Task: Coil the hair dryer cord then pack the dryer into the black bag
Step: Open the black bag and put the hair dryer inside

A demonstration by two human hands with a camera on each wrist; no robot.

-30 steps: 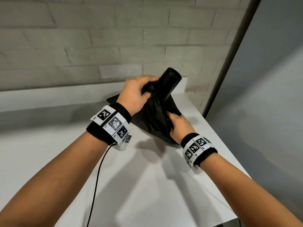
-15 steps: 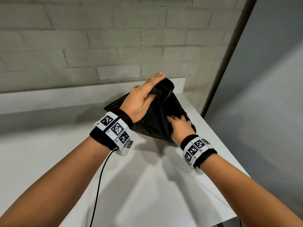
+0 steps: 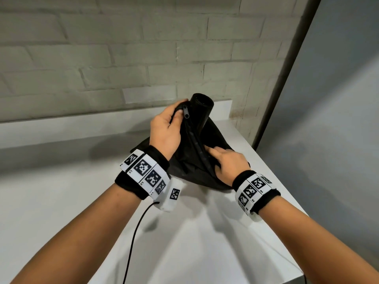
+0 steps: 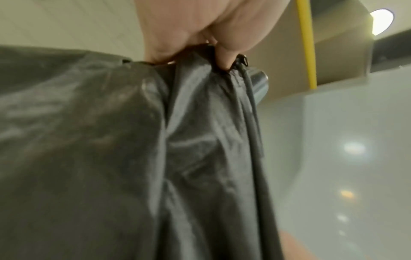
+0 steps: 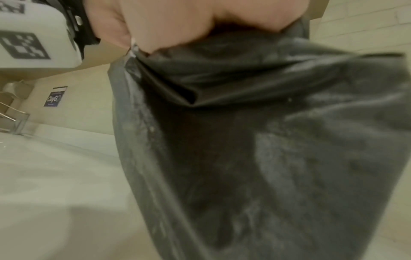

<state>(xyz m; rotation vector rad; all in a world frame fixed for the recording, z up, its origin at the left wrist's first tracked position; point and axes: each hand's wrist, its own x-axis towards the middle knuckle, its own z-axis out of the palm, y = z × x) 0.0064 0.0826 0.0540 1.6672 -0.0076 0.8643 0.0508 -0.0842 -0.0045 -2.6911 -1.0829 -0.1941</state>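
Evidently soft, slack black nylon bag [image 3: 196, 160] on white counter [image 3: 61, 201] | rigid glossy black dryer barrel [image 3: 202, 107] protrudes | left hand [image 3: 166, 130] pinches zipper edge; right hand [image 3: 229, 162] grips lower rim | grasp seams, fabric slips.

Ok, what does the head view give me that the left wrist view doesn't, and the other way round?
Head only: the right hand gripping the lower zipper edge, both wristbands, the dryer's open barrel end sticking out of the bag, the brick wall. Left wrist only: close-up of the fingertips pinching bunched fabric, a yellow pipe and a ceiling light. Both: the left hand holding the black bag by its top beside the zipper pull.
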